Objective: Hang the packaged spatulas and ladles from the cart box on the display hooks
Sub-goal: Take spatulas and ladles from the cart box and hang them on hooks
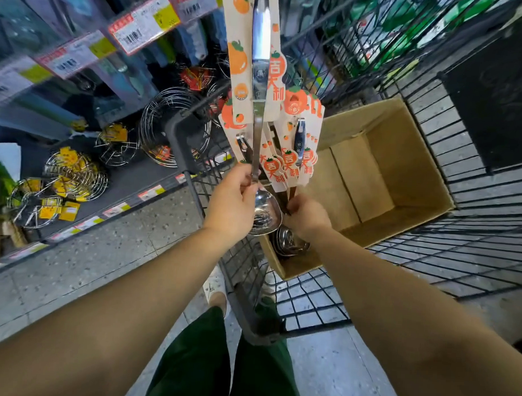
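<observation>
Left hand (234,197) pinches the thin steel shaft of one ladle (265,212) just above its bowl; polished, rounded bowl sits against the palm, handle points up and away. Handle is sleeved in a cream card (239,63) printed with orange persimmons and a red-orange badge of Chinese characters, too small to read reliably.

Right hand (305,217) is curled round the lower shafts of a bundle of ladles (287,169), same cream/orange cards fanned above the fist, same red badge repeated on each. Their steel bowls (287,243) nest together below the hand, inside the near corner of the cardboard box (403,161). Box is plain brown corrugated, flaps open, sitting in a black wire cart (309,297).

Left of cart: shelf with round chrome wire racks (173,120), yellow tags on some. Above them, price labels (143,23) with barcodes and red/yellow blocks, text blurred. Speckled grey floor (104,257).
</observation>
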### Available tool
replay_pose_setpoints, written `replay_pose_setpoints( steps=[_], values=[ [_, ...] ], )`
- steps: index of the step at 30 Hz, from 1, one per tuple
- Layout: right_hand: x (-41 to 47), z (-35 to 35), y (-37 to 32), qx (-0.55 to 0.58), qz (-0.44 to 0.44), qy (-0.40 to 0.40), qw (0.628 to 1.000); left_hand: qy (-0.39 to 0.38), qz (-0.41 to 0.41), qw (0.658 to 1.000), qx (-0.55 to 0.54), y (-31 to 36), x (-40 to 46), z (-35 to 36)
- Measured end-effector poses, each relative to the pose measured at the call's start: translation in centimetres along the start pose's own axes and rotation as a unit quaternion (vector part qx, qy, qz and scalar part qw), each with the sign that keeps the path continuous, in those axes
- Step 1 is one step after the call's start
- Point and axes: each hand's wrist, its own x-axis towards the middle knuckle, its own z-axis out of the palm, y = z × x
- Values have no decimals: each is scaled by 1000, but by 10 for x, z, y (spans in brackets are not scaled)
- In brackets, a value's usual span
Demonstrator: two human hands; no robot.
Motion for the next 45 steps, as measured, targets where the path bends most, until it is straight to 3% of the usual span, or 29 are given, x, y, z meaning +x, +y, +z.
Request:
replay_pose_setpoints(
  steps=[5, 13, 21, 25, 30, 38, 45],
  values=[
    [10, 11, 7, -52, -27, 57, 997, 10, -1, 1000, -27, -1, 0, -4],
    [9, 10, 15, -63, -71, 62, 994, 48, 13, 998, -38, 8, 0, -18],
    [5, 2, 23, -12, 1, 90, 996, 43, 2, 998, -51, 8, -15, -20],
    [-7, -9, 20, 35, -3, 98, 995, 28, 8, 999, -46, 11, -18, -21],
    [-47, -39, -4, 116, -47, 128, 984, -14, 20, 998, -61, 35, -23, -34],
    [-146, -80, -66, 147, -146, 185, 961, -42, 83, 992, -83, 86, -47, -74],
    [-234, -88, -114, 223, -266, 181, 920, 1, 148, 983, -109, 121, -94, -131]
  ],
)
